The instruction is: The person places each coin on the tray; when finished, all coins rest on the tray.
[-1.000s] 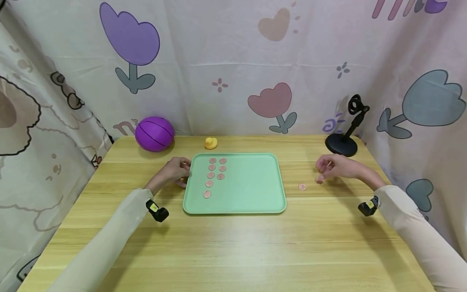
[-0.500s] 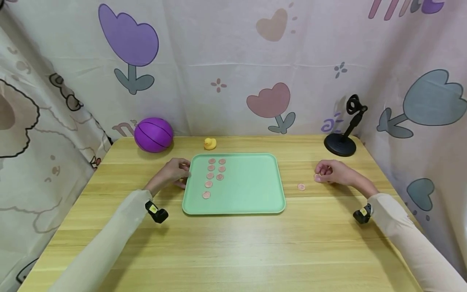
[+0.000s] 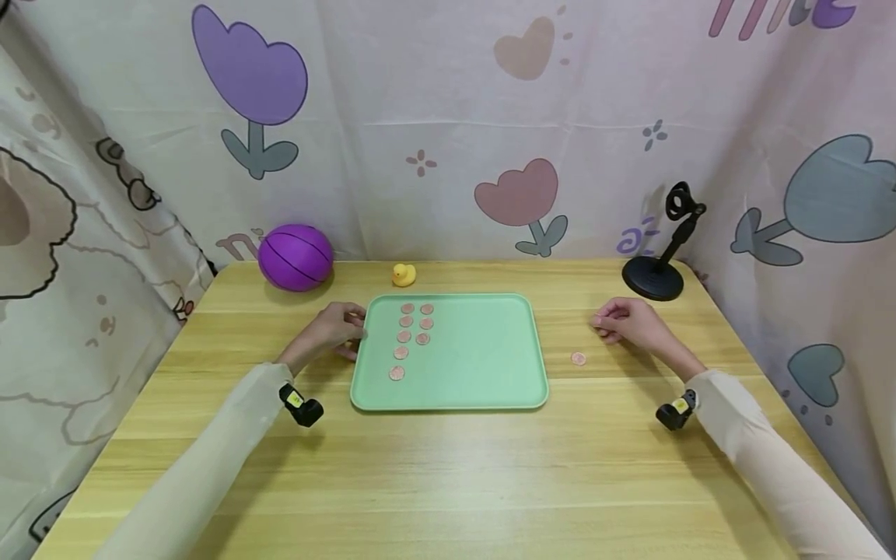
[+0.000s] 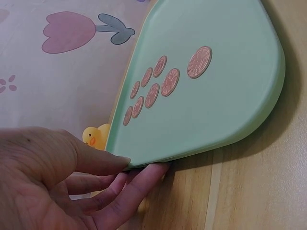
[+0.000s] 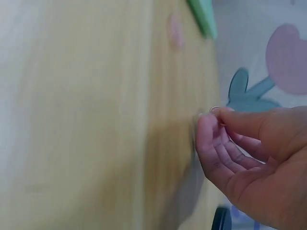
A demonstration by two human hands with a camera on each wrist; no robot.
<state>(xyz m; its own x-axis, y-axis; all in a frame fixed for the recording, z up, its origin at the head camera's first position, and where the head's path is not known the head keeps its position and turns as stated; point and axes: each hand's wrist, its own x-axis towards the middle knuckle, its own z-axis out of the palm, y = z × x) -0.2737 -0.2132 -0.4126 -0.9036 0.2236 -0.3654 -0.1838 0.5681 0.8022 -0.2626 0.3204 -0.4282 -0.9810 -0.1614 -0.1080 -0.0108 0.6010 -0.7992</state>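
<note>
A mint-green tray lies on the wooden table, with several copper coins in two columns on its left part. My left hand holds the tray's left edge, thumb on the rim and fingers against its outer side. To the right of the tray, my right hand is raised a little over the table. Between thumb and forefinger it pinches a coin, of which only a thin edge shows in the right wrist view. One loose coin lies on the table between the tray and this hand.
Behind the tray stand a purple ball and a yellow rubber duck. A black stand with a round base is at the back right. Printed curtains hang along the table's back and sides.
My right hand has picked up a coin from the table and moved slightly left with it. The left hand stays at the tray's edge, and the coins on the tray keep their places.
</note>
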